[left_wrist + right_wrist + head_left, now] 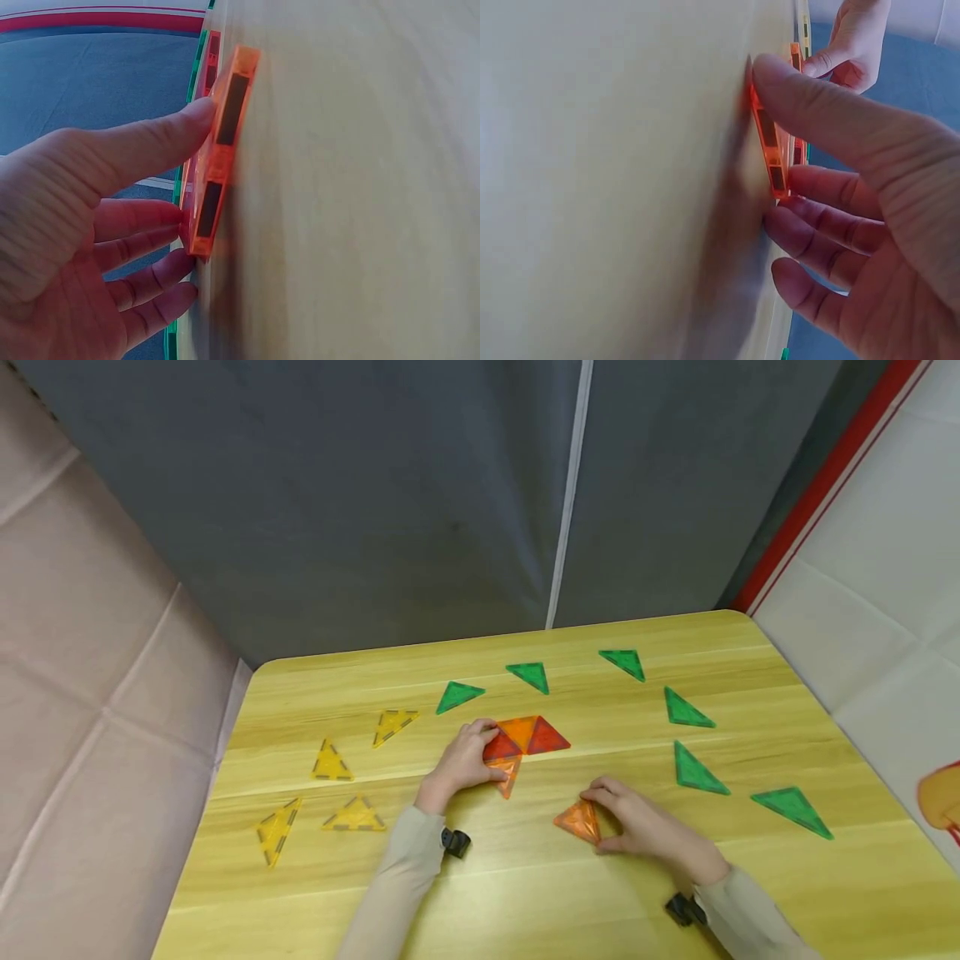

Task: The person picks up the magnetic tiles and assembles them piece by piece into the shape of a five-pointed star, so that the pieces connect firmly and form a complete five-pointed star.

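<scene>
Near the table's middle, a red triangular magnetic tile (pixel 501 747), an orange one (pixel 519 729) and another red one (pixel 547 737) lie edge to edge. A second orange tile (pixel 510 767) joins below the left red one. My left hand (pixel 459 762) holds this group at its left side, thumb on the lower orange tile and fingertips by the red one. In the left wrist view, that orange tile's edge (pixel 232 112) tilts up from the table. To the right, my right hand (pixel 637 822) pinches a separate orange triangular tile (pixel 576 821) between thumb and fingers, tilted close over the wood.
Several green triangular tiles (pixel 697 770) arc behind and to the right of the group. Several yellow triangular tiles (pixel 330 762) lie at the left. The wooden table (pixel 510 893) meets a grey curtain (pixel 375 527) at its back edge.
</scene>
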`<action>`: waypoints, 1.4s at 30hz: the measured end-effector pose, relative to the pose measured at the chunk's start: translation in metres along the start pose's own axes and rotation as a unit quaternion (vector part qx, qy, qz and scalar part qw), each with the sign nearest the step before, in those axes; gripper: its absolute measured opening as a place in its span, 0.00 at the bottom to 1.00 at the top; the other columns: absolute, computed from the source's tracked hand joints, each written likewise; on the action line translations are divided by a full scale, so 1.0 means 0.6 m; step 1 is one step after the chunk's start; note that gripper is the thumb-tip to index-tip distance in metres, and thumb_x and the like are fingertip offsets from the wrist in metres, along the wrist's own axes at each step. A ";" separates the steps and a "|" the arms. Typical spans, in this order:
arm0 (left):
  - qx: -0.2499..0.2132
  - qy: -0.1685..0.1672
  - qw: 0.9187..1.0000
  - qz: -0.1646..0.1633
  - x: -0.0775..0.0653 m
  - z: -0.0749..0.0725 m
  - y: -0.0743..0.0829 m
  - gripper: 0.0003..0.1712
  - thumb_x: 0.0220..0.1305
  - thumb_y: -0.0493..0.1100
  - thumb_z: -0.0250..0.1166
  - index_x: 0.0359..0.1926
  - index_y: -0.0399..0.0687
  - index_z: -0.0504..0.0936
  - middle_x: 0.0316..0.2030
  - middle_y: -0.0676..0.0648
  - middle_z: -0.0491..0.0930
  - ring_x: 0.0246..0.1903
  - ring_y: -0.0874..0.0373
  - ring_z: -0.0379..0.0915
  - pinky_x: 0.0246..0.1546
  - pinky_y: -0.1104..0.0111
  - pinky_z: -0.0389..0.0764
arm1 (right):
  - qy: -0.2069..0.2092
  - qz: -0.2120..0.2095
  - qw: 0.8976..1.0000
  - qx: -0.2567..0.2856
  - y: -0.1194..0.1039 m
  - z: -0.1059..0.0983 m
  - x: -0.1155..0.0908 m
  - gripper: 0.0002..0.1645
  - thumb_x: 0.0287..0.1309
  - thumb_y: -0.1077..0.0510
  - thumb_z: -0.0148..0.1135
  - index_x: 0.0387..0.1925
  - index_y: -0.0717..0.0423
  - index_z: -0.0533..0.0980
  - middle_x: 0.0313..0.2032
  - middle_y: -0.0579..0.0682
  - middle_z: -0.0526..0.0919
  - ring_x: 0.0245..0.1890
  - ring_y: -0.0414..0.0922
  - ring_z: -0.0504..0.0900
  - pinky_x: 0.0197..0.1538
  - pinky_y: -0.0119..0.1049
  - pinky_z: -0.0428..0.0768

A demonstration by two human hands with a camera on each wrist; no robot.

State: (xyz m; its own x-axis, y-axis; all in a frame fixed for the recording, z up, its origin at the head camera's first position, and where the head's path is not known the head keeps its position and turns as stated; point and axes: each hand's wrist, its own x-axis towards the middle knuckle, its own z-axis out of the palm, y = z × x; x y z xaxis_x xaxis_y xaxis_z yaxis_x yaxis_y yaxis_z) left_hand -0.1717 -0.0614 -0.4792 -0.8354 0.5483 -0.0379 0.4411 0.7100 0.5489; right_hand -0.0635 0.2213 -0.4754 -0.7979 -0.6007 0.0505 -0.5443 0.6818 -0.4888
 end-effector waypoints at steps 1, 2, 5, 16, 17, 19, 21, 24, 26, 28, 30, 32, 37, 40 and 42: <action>-0.002 0.000 1.000 0.000 0.000 0.000 0.001 0.46 0.46 0.50 0.75 0.61 0.30 0.68 0.63 0.41 0.64 0.61 0.43 0.59 0.57 0.55 0.67 | 0.001 0.001 1.000 -0.002 0.001 0.000 0.005 0.38 0.37 0.55 0.78 0.50 0.68 0.74 0.47 0.55 0.73 0.45 0.50 0.76 0.47 0.45 0.78; -0.002 0.000 1.000 -0.001 0.000 0.000 0.001 0.46 0.46 0.50 0.75 0.61 0.30 0.68 0.63 0.41 0.64 0.61 0.43 0.59 0.57 0.55 0.67 | 0.002 0.002 1.000 -0.003 0.002 0.000 0.011 0.38 0.37 0.55 0.78 0.50 0.69 0.74 0.47 0.55 0.73 0.45 0.49 0.76 0.47 0.44 0.78; -0.002 -0.003 1.000 -0.005 0.000 -0.001 0.002 0.45 0.46 0.50 0.75 0.62 0.31 0.68 0.63 0.41 0.64 0.61 0.43 0.58 0.58 0.54 0.67 | 0.004 0.007 1.000 -0.007 0.004 0.000 0.027 0.38 0.38 0.54 0.78 0.50 0.69 0.74 0.46 0.55 0.73 0.44 0.48 0.76 0.47 0.43 0.78; 0.008 -0.004 1.000 -0.001 0.000 0.002 0.001 0.46 0.46 0.51 0.75 0.61 0.31 0.68 0.63 0.41 0.64 0.60 0.45 0.60 0.56 0.55 0.68 | 0.023 0.015 0.999 -0.025 0.017 0.004 0.076 0.40 0.38 0.51 0.77 0.51 0.70 0.74 0.45 0.56 0.74 0.42 0.48 0.76 0.47 0.43 0.77; 0.009 -0.005 1.000 -0.001 0.000 0.002 0.001 0.46 0.46 0.51 0.75 0.62 0.31 0.68 0.63 0.41 0.64 0.60 0.45 0.60 0.56 0.55 0.68 | 0.025 0.018 0.999 -0.028 0.017 0.004 0.078 0.40 0.38 0.51 0.77 0.51 0.70 0.74 0.45 0.56 0.74 0.43 0.48 0.76 0.47 0.43 0.77; 0.010 -0.004 1.000 -0.001 0.001 0.003 0.000 0.46 0.46 0.51 0.75 0.61 0.31 0.69 0.63 0.41 0.64 0.60 0.45 0.60 0.56 0.55 0.69 | 0.028 0.021 0.999 -0.033 0.017 0.004 0.083 0.40 0.38 0.50 0.77 0.51 0.70 0.74 0.45 0.57 0.74 0.43 0.49 0.76 0.47 0.43 0.77; 0.012 -0.004 1.000 -0.001 0.001 0.003 0.001 0.46 0.46 0.52 0.75 0.61 0.31 0.69 0.63 0.41 0.64 0.60 0.44 0.60 0.56 0.55 0.69 | 0.033 0.023 0.999 -0.033 0.017 0.003 0.088 0.40 0.38 0.50 0.77 0.51 0.70 0.73 0.45 0.58 0.75 0.43 0.50 0.77 0.47 0.44 0.77; 0.013 -0.007 1.000 -0.003 0.001 0.004 0.001 0.46 0.46 0.52 0.75 0.62 0.31 0.68 0.63 0.41 0.64 0.60 0.45 0.59 0.57 0.56 0.68 | 0.039 0.027 0.998 -0.032 0.016 0.003 0.093 0.40 0.39 0.50 0.77 0.51 0.70 0.73 0.45 0.59 0.75 0.42 0.51 0.78 0.47 0.44 0.78; 0.013 -0.007 1.000 -0.003 0.002 0.004 0.001 0.46 0.46 0.52 0.75 0.62 0.32 0.68 0.63 0.42 0.64 0.60 0.45 0.59 0.57 0.56 0.68 | 0.044 0.030 0.998 -0.034 0.016 0.003 0.096 0.40 0.39 0.50 0.77 0.51 0.70 0.73 0.45 0.59 0.75 0.42 0.51 0.78 0.47 0.45 0.78; 0.012 -0.007 1.000 -0.004 0.002 0.004 0.001 0.46 0.47 0.51 0.75 0.62 0.32 0.68 0.63 0.42 0.64 0.60 0.45 0.59 0.58 0.56 0.67 | 0.046 0.032 0.998 -0.037 0.016 0.003 0.097 0.40 0.39 0.50 0.77 0.51 0.71 0.73 0.45 0.59 0.76 0.42 0.52 0.78 0.47 0.45 0.78; 0.013 -0.006 1.000 -0.002 0.002 0.004 0.001 0.46 0.46 0.51 0.75 0.62 0.32 0.68 0.63 0.42 0.64 0.60 0.45 0.59 0.57 0.56 0.67 | 0.051 0.031 0.997 -0.045 0.016 0.004 0.099 0.39 0.39 0.51 0.77 0.50 0.71 0.74 0.44 0.59 0.76 0.42 0.52 0.78 0.47 0.45 0.78; 0.013 -0.007 1.000 -0.003 0.002 0.003 0.001 0.46 0.46 0.51 0.75 0.62 0.32 0.68 0.63 0.42 0.64 0.60 0.45 0.59 0.58 0.56 0.67 | 0.056 0.033 0.997 -0.050 0.016 0.005 0.100 0.39 0.39 0.51 0.77 0.50 0.71 0.74 0.44 0.60 0.76 0.41 0.52 0.79 0.46 0.45 0.78; 0.011 -0.007 1.000 -0.003 0.002 0.001 0.001 0.46 0.47 0.51 0.75 0.62 0.32 0.68 0.63 0.41 0.63 0.60 0.45 0.59 0.57 0.56 0.68 | 0.068 0.046 0.993 -0.080 0.011 0.006 0.103 0.38 0.38 0.49 0.77 0.47 0.71 0.76 0.42 0.60 0.78 0.38 0.52 0.79 0.44 0.46 0.78; 0.012 -0.004 1.000 -0.001 0.002 0.000 0.001 0.45 0.47 0.51 0.75 0.62 0.32 0.69 0.63 0.41 0.64 0.59 0.45 0.60 0.56 0.56 0.68 | 0.076 0.055 0.990 -0.110 0.007 0.008 0.106 0.38 0.38 0.47 0.77 0.45 0.72 0.76 0.40 0.60 0.78 0.35 0.52 0.79 0.41 0.47 0.78; 0.012 -0.005 1.000 -0.003 0.002 -0.001 0.001 0.45 0.47 0.51 0.75 0.62 0.32 0.68 0.63 0.41 0.64 0.59 0.45 0.60 0.56 0.56 0.68 | 0.079 0.061 0.987 -0.125 0.005 0.008 0.108 0.38 0.38 0.46 0.76 0.45 0.72 0.77 0.40 0.60 0.79 0.34 0.52 0.79 0.40 0.48 0.77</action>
State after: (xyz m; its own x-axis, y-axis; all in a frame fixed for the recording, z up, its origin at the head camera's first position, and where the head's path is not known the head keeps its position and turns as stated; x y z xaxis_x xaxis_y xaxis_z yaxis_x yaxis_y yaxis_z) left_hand -0.1726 -0.0608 -0.4788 -0.8347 0.5486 -0.0491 0.4441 0.7230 0.5292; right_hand -0.1157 0.1822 -0.4778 -0.8814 -0.4483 0.1490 -0.4724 0.8391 -0.2697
